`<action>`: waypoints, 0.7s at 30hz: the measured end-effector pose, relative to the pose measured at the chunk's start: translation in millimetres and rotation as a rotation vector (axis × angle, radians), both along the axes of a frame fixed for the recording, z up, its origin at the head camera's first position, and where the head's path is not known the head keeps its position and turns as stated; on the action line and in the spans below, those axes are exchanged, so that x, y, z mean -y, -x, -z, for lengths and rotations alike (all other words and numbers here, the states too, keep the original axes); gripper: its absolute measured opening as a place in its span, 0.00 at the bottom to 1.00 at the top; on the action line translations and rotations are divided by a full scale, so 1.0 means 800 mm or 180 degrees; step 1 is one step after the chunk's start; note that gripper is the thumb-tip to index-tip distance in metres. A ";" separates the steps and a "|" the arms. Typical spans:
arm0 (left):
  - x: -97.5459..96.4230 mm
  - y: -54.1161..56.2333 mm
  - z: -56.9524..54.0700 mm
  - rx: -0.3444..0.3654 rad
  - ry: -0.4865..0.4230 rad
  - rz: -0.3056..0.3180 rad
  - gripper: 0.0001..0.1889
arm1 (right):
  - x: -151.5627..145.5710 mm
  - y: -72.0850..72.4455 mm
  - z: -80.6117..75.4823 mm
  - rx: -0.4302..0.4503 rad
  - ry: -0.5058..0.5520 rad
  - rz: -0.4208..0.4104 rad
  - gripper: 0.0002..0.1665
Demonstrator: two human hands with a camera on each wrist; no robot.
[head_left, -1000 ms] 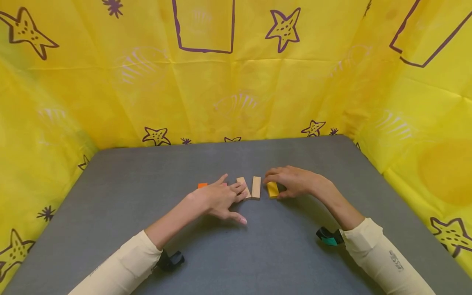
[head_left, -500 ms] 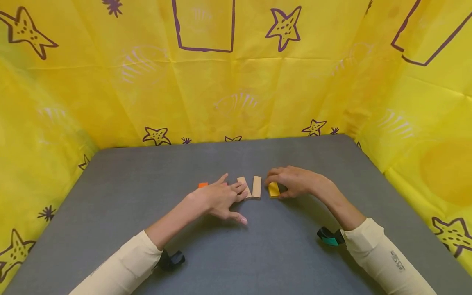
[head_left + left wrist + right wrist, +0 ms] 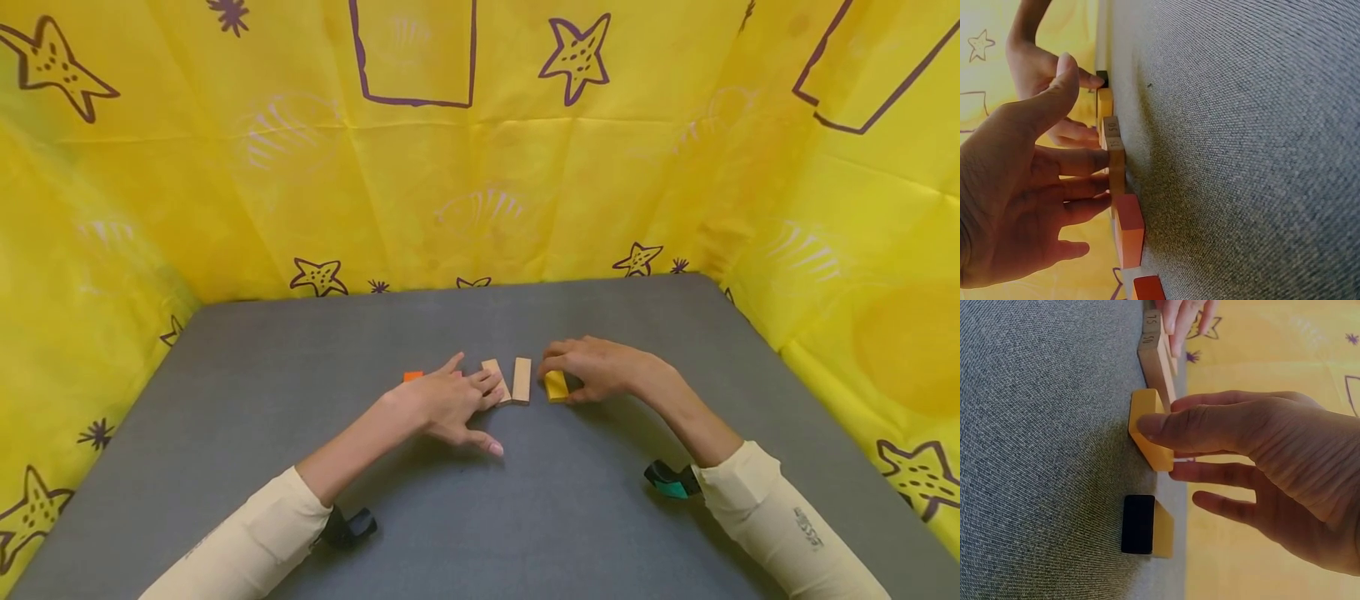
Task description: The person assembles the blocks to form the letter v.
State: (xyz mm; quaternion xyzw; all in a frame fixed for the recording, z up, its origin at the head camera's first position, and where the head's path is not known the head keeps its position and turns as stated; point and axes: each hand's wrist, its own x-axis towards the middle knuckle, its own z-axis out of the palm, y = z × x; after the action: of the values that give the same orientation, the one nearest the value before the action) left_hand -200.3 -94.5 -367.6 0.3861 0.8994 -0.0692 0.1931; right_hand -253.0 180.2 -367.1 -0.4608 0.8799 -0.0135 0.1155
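Observation:
My left hand reaches over the row of blocks with fingers fairly straight, fingertips on one plain wooden block. A second plain wooden block lies just right of it; their end faces show 75 and 50 in the wrist views. My right hand pinches a yellow block, thumb on the near end and fingers at the far side. The yellow block lies low at the table surface, right of the plain pair. Under my left hand, a pink block is mostly hidden from the head view.
An orange block lies at the row's left end. A black-ended block sits right of the yellow one, hidden in the head view by my right hand. The grey table is bordered by yellow patterned cloth behind and at both sides.

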 end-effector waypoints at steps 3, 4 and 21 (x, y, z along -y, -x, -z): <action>0.000 0.000 0.000 0.0001 0.0006 -0.0010 0.51 | 0.001 -0.001 0.000 -0.0014 -0.0022 -0.0005 0.27; 0.000 0.000 0.000 0.0002 0.0006 -0.0013 0.51 | 0.002 -0.002 0.000 0.0010 -0.0024 0.0018 0.27; 0.000 -0.001 0.000 -0.0009 -0.0009 -0.0008 0.51 | 0.004 -0.003 -0.002 -0.0016 -0.0086 0.0053 0.27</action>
State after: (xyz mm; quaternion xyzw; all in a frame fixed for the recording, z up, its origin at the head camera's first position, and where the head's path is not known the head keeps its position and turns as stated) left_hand -199.3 -94.6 -367.9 0.3850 0.9002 -0.0683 0.1915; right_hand -250.6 177.1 -365.6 -0.4519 0.8840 -0.0014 0.1193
